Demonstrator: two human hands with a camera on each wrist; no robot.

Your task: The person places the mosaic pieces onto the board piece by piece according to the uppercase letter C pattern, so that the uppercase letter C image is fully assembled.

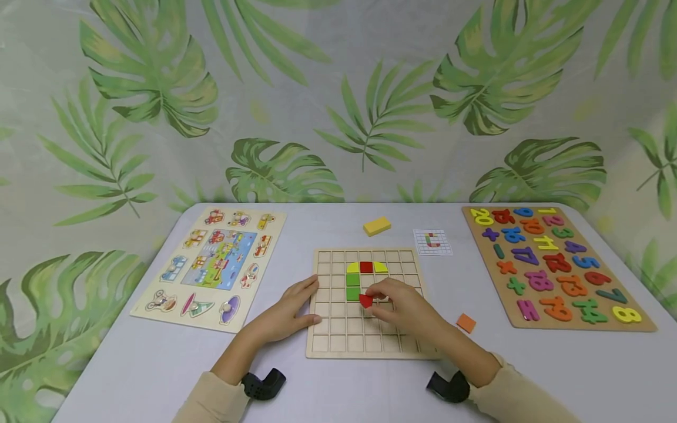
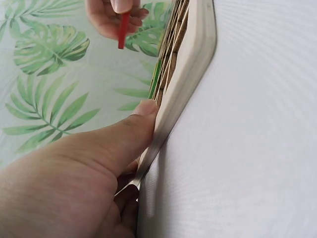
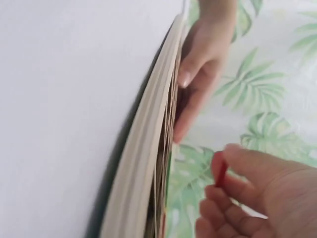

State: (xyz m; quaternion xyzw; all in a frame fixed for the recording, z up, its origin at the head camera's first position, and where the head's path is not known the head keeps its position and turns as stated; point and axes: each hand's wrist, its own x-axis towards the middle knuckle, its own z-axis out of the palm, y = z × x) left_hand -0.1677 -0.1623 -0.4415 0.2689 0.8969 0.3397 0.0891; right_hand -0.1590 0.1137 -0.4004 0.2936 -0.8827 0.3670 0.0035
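A square wooden grid board [image 1: 328,338] lies on the table. My left hand [image 1: 285,314] rests at its left edge, fingers extended and thumb touching the rim. Above the board's middle, my right hand [image 1: 404,305] pinches a small red tile [image 1: 365,301] between thumb and fingers; in the right wrist view one side of the red tile [image 3: 218,167] looks rounded. Set in the grid are two green tiles [image 1: 352,286] in a column, a red square [image 1: 366,267], and two yellow rounded pieces [image 1: 380,268] on either side of that square.
An orange square [image 1: 466,322] lies right of the board. Behind it are a yellow block [image 1: 377,226] and a pattern card [image 1: 432,242]. A picture peg puzzle [image 1: 211,317] lies at left, a number puzzle [image 1: 505,294] at right. A leaf-print cloth [image 1: 296,88] hangs behind.
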